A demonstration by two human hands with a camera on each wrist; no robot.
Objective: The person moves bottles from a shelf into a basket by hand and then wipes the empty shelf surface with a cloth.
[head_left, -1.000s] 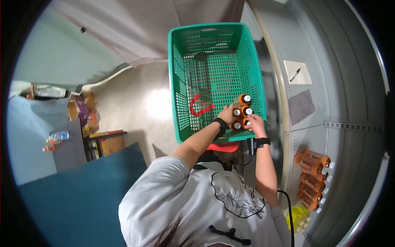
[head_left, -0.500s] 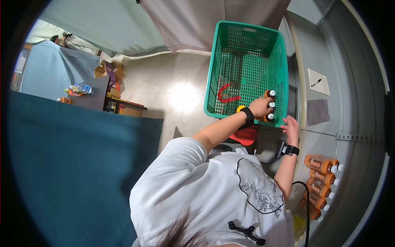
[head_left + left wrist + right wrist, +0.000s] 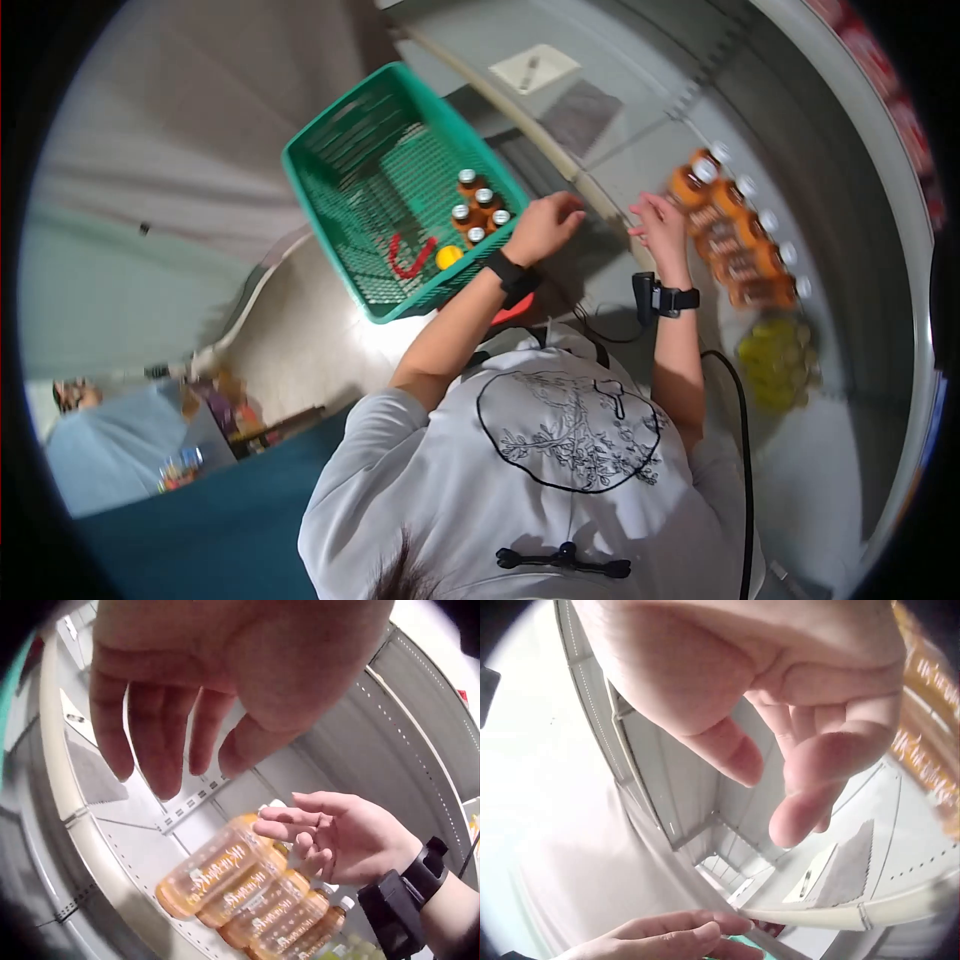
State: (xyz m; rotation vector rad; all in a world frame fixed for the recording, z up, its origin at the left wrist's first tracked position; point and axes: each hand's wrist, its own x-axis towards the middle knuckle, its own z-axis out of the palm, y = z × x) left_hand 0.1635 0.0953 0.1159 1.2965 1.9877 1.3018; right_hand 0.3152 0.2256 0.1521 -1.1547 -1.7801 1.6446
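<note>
My left hand (image 3: pixel 543 228) is over the near right rim of the green basket (image 3: pixel 345 255), fingers loosely bent with nothing in them. To its right, my right hand (image 3: pixel 662 228) hovers beside a group of orange-brown drink bottles (image 3: pixel 735 240) on the shelf, also holding nothing. In the left wrist view, those shelf bottles (image 3: pixel 255 900) stand in a row with white caps, partly behind the right hand (image 3: pixel 360 832). Several similar bottles (image 3: pixel 483 200) stand upright in the basket's near right corner. Next to them lies a yellow round thing (image 3: pixel 450 257).
A red curved strip (image 3: pixel 405 262) lies in the basket. On the grey shelf are a white pad with a pen (image 3: pixel 535 70), a grey cloth (image 3: pixel 580 115) and a yellow-green pack (image 3: pixel 775 365). A raised lip (image 3: pixel 500 95) edges the shelf. A black cable (image 3: pixel 742 430) hangs beside the right arm.
Both hands have left the bottles in the basket, the right hand first, and moved right toward the shelf bottles. The head view has turned toward the shelf.
</note>
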